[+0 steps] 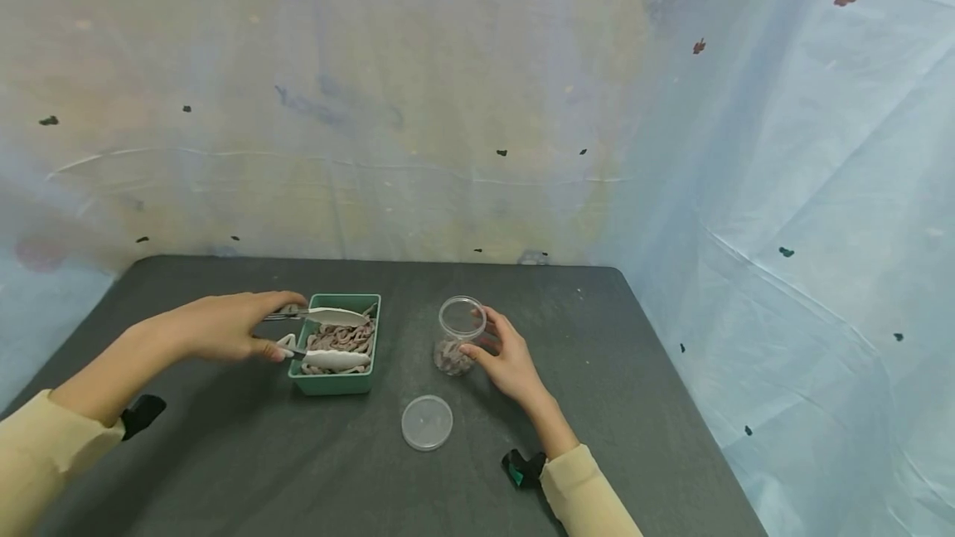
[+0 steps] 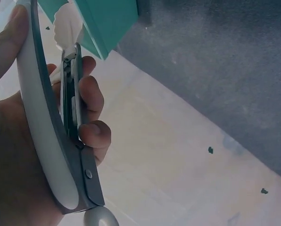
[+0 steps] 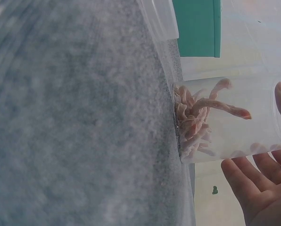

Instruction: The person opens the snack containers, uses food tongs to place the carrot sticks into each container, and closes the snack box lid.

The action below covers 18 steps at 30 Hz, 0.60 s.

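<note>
The left hand [image 1: 224, 326] grips tongs [image 2: 46, 113] whose two white scalloped tips [image 1: 337, 360] stand apart inside a green box [image 1: 332, 385], over brownish-pink, string-like pieces [image 1: 351, 338]. The right hand [image 1: 511, 359] holds a clear round jar [image 1: 462, 318] from its right side, thumb at the near side and fingers behind. The jar stands upright and without its lid on the table. Similar strips [image 3: 194, 117] lie in its bottom part, one leaning up along the inside in the right wrist view.
A clear round lid [image 1: 427, 423] lies flat on the dark grey table [image 1: 328, 471], in front of the jar and right of the green box. Behind and to the right hangs a pale patterned sheet [image 1: 418, 106]. Black straps are at both wrists.
</note>
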Each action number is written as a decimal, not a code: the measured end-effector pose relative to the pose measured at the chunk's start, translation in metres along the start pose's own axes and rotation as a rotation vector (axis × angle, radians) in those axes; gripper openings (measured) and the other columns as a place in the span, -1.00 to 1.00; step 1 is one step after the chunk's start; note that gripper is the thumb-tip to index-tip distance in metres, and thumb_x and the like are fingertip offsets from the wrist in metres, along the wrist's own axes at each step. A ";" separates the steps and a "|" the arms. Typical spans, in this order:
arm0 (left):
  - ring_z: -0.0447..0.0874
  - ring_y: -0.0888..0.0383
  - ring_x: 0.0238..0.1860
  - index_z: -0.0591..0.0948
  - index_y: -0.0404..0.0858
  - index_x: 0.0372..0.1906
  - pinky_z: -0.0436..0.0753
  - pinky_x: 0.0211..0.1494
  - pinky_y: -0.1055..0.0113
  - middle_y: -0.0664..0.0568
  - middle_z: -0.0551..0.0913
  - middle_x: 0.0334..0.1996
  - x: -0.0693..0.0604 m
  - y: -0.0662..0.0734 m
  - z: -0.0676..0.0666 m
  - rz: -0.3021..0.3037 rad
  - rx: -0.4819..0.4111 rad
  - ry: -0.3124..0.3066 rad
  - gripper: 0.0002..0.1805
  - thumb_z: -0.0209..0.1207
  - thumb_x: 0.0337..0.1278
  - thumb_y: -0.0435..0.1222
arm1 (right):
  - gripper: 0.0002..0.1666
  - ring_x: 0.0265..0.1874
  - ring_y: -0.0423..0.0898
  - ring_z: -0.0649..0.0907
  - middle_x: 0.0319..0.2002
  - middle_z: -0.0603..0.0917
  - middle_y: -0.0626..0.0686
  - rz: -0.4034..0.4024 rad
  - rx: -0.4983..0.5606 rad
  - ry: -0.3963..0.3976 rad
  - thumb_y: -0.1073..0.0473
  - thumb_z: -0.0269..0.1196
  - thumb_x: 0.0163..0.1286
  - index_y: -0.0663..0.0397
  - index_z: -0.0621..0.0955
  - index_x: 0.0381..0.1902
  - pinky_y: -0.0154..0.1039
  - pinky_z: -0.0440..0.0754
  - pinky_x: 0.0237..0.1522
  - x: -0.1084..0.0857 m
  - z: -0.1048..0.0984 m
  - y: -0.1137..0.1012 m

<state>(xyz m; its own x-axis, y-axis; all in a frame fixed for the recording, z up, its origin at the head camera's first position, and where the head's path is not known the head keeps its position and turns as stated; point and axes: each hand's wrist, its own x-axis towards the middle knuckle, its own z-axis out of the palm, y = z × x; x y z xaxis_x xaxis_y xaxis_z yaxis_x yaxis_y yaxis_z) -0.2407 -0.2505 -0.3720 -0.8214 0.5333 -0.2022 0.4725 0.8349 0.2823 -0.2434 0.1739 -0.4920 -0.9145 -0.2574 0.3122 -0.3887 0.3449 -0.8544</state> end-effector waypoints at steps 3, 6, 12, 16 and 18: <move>0.58 -0.28 0.27 0.31 -0.18 0.56 0.63 0.01 -0.23 -0.28 0.49 0.39 0.003 0.000 -0.002 -0.007 -0.003 -0.018 -0.04 0.37 0.20 0.19 | -0.17 0.40 0.21 0.50 0.42 0.46 0.21 0.011 0.001 0.002 0.21 0.44 0.40 0.15 0.36 0.53 0.08 0.56 0.31 0.000 0.000 -0.001; 0.62 -0.25 0.23 0.34 -0.15 0.55 0.65 -0.06 -0.16 -0.23 0.54 0.35 0.006 0.001 -0.005 -0.019 -0.007 -0.036 -0.06 0.39 0.19 0.19 | -0.17 0.40 0.16 0.51 0.42 0.47 0.15 0.015 -0.013 0.000 0.15 0.45 0.39 0.11 0.37 0.52 0.00 0.58 0.30 0.000 0.000 0.003; 0.58 -0.28 0.25 0.37 -0.17 0.51 0.64 -0.03 -0.17 -0.25 0.54 0.33 0.009 0.000 -0.009 -0.022 -0.053 -0.075 -0.12 0.39 0.22 0.14 | -0.14 0.39 0.16 0.52 0.41 0.47 0.15 0.022 -0.028 -0.005 0.11 0.46 0.39 0.19 0.35 0.53 -0.03 0.59 0.29 0.000 -0.001 0.003; 0.56 -0.33 0.25 0.40 -0.19 0.47 0.62 0.05 -0.22 -0.28 0.55 0.27 0.010 -0.005 -0.008 0.004 -0.092 -0.081 -0.20 0.39 0.26 0.07 | -0.13 0.39 0.16 0.52 0.41 0.47 0.16 0.019 -0.026 -0.008 0.12 0.45 0.40 0.21 0.34 0.53 -0.03 0.59 0.29 0.000 0.000 0.002; 0.57 -0.31 0.22 0.42 -0.19 0.44 0.62 0.04 -0.22 -0.25 0.57 0.22 0.010 -0.009 -0.007 0.015 -0.100 -0.077 -0.25 0.38 0.28 0.04 | -0.13 0.39 0.15 0.52 0.41 0.47 0.16 0.018 -0.024 -0.009 0.12 0.45 0.40 0.21 0.34 0.53 -0.04 0.60 0.29 0.000 0.000 0.002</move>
<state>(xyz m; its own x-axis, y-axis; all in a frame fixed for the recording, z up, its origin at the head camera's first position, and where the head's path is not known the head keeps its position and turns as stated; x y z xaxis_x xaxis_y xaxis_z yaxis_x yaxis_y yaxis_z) -0.2553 -0.2534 -0.3695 -0.7858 0.5574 -0.2680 0.4469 0.8112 0.3770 -0.2444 0.1750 -0.4938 -0.9206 -0.2585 0.2927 -0.3744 0.3714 -0.8496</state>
